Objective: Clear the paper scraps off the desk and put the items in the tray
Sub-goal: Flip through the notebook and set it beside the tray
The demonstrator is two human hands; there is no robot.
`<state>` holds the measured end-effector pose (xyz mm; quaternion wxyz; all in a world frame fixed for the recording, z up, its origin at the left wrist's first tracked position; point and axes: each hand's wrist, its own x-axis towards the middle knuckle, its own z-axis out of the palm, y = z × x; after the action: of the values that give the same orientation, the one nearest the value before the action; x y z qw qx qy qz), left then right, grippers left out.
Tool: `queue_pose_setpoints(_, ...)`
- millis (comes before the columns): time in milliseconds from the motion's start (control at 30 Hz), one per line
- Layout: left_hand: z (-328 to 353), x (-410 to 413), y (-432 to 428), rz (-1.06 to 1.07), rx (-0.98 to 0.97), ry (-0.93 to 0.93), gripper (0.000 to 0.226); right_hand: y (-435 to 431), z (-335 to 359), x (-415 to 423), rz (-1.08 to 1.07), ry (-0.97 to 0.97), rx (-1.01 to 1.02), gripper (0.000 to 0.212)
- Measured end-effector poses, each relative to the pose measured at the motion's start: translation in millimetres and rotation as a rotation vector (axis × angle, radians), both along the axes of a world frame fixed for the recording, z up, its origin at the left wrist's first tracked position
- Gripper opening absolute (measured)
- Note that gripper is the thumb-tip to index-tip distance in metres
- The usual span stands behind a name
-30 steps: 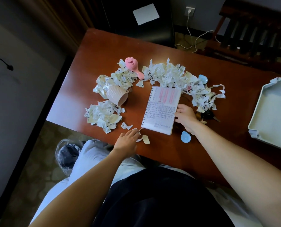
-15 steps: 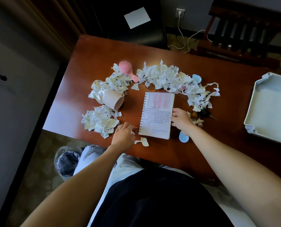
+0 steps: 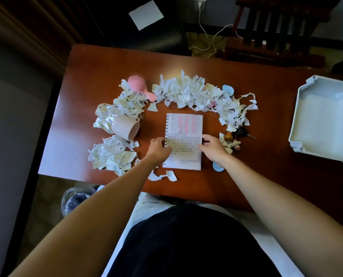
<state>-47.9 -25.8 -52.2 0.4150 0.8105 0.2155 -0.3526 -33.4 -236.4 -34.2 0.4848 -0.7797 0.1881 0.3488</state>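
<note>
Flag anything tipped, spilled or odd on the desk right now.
The pink ribbed cup seems to lie on its side at the left of the desk, among torn paper scraps strewn in an arc round the notebook.

Torn white paper scraps [image 3: 188,92] arc around a spiral notebook [image 3: 183,124] lying flat in the middle of the desk [image 3: 106,66]. A ribbed pink cup [image 3: 125,127] lies tipped toward the left edge, and the pale tray [image 3: 324,120] sits at the right edge.

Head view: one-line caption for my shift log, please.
Left hand and right hand grip the notebook by its side edges, paper scraps arcing around it on the desk, tray at right.
</note>
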Motion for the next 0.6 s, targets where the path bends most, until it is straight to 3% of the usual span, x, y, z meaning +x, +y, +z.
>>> queue_pose_setpoints(133,6.3,12.1,-8.6,0.175,-0.091,0.081,0.031,-1.7,-2.3,-0.7,-0.016,0.017,0.049,0.040)
queue_pose_setpoints(267,12.2,21.4,-8.6,0.340,-0.156,0.171,0.044,-1.5,-3.4,0.2,-0.033,0.034,0.056,0.040)
queue_pose_setpoints(500,7.7,24.8,-12.6,0.386,-0.238,0.167,0.040,0.5,-5.7,0.8,-0.124,0.068,0.096,0.046)
queue_pose_setpoints(600,13.0,23.7,-20.0,0.387,-0.245,0.159,0.049,2.8,-1.9,-0.3,-0.125,0.080,0.119,0.044)
